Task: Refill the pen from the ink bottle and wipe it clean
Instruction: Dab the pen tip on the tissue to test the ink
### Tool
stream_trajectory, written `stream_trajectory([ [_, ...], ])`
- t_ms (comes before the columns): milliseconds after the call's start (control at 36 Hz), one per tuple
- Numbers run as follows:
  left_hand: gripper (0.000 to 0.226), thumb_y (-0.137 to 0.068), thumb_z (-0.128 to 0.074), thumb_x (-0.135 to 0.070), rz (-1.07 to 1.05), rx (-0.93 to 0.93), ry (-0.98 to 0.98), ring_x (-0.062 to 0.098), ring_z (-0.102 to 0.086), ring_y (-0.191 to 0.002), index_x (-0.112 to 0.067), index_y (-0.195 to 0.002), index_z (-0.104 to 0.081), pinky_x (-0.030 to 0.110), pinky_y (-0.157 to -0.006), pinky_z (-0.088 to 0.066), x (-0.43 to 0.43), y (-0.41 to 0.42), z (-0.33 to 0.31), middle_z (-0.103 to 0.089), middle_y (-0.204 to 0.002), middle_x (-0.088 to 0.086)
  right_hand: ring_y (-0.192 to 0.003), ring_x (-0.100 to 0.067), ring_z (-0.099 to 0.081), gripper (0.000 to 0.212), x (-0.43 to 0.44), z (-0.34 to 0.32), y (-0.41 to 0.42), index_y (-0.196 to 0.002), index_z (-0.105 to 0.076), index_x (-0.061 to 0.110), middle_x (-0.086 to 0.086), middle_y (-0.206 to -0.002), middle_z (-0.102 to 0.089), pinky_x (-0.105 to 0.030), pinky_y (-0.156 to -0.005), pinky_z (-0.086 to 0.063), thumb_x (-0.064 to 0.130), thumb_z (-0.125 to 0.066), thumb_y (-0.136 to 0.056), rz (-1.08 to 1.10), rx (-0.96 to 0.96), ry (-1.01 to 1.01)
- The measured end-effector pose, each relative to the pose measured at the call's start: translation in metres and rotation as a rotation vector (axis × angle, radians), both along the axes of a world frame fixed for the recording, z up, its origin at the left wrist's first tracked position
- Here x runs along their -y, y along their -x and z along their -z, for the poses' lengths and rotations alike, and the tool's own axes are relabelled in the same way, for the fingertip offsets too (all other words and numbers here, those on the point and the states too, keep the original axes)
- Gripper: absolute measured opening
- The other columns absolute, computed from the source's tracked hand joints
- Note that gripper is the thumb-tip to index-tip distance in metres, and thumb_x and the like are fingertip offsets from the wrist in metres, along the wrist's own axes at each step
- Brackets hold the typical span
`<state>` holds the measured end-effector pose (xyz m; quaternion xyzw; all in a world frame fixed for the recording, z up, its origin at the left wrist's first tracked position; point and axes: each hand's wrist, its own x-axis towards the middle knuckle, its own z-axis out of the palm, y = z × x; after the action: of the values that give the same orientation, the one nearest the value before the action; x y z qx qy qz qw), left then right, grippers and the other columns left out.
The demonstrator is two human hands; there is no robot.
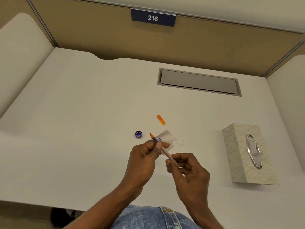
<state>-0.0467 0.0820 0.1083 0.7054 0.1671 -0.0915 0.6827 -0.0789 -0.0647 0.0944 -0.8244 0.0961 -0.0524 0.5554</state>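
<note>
The pen [165, 152], clear-barrelled with an orange nib section, slants with its nib toward 11 o'clock. From the nib, its orange cap [161, 119] lies at 1 o'clock. A small round purple-filled vessel [138, 134], bottle or lid unclear, lies at 9 o'clock, and an ink-spotted white tissue [167, 136] at 3 o'clock.

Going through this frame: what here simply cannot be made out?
Head view only.
Ink level in the clear orange-tipped pen: left hand and right hand grip the barrel; too small.
The small round purple-blue thing: seen from above, open ink bottle or just a cap, cannot tell.
The white paper tissue: near edge hidden behind the left hand.
A dark shape under the white desk: cut off by the desk's edge.
</note>
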Motion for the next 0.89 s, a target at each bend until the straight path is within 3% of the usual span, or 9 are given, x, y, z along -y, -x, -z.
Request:
stream_trajectory([
  [111, 0.027, -0.108, -0.056, -0.03, 0.004, -0.004, 0.02, 0.001, -0.073, -0.115, -0.034, -0.107, -0.083, 0.005, -0.086, -0.048, -0.001, 0.0, -0.001, -0.079, -0.121, -0.019, -0.077, -0.02, -0.077, 0.013, 0.001, 0.003, -0.002, -0.1, -0.077, 0.024, 0.012, -0.088, -0.077, -0.028, -0.061, -0.065, 0.016, -0.079, -0.09, -0.026, -0.06, -0.081],
  [194, 0.027, -0.108, -0.057, -0.029, 0.006, -0.001, 0.047, 0.005, -0.072, -0.119, -0.031, -0.111, -0.083, 0.015, -0.093, -0.047, -0.002, 0.0, -0.001, -0.079, -0.123, -0.018, -0.069, -0.019, -0.073, 0.01, 0.003, 0.004, -0.003, -0.101, -0.077, 0.021, 0.009, -0.085, -0.075, -0.025, -0.056, -0.061, 0.018, -0.07, -0.095, -0.071, -0.08, -0.114],
  [278, 0.027, -0.108, -0.057, -0.029, 0.007, 0.007, 0.037, 0.003, -0.071, -0.118, -0.033, -0.109, -0.083, 0.013, -0.091, -0.048, -0.003, 0.0, -0.001, -0.079, -0.121, -0.02, -0.061, -0.018, -0.07, 0.015, 0.003, 0.003, -0.004, -0.105, -0.077, 0.02, 0.001, -0.082, -0.075, -0.023, -0.054, -0.059, 0.012, -0.067, -0.099, -0.091, -0.132, -0.163],
  [361, 0.027, -0.108, -0.056, -0.029, 0.012, 0.012, 0.023, 0.001, -0.069, -0.12, -0.034, -0.108, -0.083, 0.012, -0.091, -0.048, -0.003, 0.0, 0.001, -0.077, -0.122, -0.023, -0.064, -0.024, -0.074, 0.024, 0.0, -0.003, -0.006, -0.113, -0.074, 0.019, -0.008, -0.083, -0.076, -0.029, -0.056, -0.062, 0.022, -0.076, -0.088, -0.067, -0.224, -0.316],
  [472, 0.026, -0.108, -0.057, -0.029, 0.015, 0.011, -0.004, 0.005, -0.07, -0.121, -0.035, -0.107, -0.082, 0.013, -0.092, -0.049, -0.001, 0.001, 0.002, -0.076, -0.127, -0.019, -0.064, -0.03, -0.077, 0.027, -0.002, -0.006, -0.008, -0.104, -0.071, 0.012, -0.012, -0.082, -0.076, -0.031, -0.058, -0.063, 0.007, -0.086, -0.082, -0.018, -0.246, -0.356],
  [528, 0.027, -0.108, -0.057, -0.028, 0.016, 0.008, -0.007, 0.0, -0.07, -0.118, -0.04, -0.103, -0.082, 0.01, -0.089, -0.048, -0.001, 0.001, 0.002, -0.077, -0.121, -0.024, -0.064, -0.031, -0.078, 0.025, -0.001, -0.007, -0.008, -0.099, -0.07, 0.01, -0.012, -0.08, -0.077, -0.033, -0.06, -0.065, 0.006, -0.087, -0.081, 0.0, -0.246, -0.347],
  [722, 0.028, -0.109, -0.056, -0.026, 0.011, 0.009, 0.028, -0.006, -0.071, -0.113, -0.034, -0.107, -0.083, 0.013, -0.091, -0.05, -0.002, 0.001, 0.002, -0.078, -0.114, -0.028, -0.064, -0.034, -0.077, 0.005, -0.001, -0.009, -0.007, -0.099, -0.073, 0.005, -0.013, -0.08, -0.081, -0.031, -0.061, -0.065, 0.005, -0.074, -0.094, -0.043, -0.256, -0.388],
  [889, 0.027, -0.108, -0.057, -0.029, 0.009, 0.006, 0.005, -0.005, -0.07, -0.116, -0.036, -0.107, -0.083, 0.01, -0.09, -0.048, -0.002, 0.0, 0.004, -0.077, -0.118, -0.028, -0.064, -0.029, -0.077, 0.007, -0.002, -0.008, -0.005, -0.101, -0.075, 0.01, -0.009, -0.081, -0.081, -0.03, -0.058, -0.064, 0.01, -0.07, -0.097, -0.068, -0.261, -0.33],
])
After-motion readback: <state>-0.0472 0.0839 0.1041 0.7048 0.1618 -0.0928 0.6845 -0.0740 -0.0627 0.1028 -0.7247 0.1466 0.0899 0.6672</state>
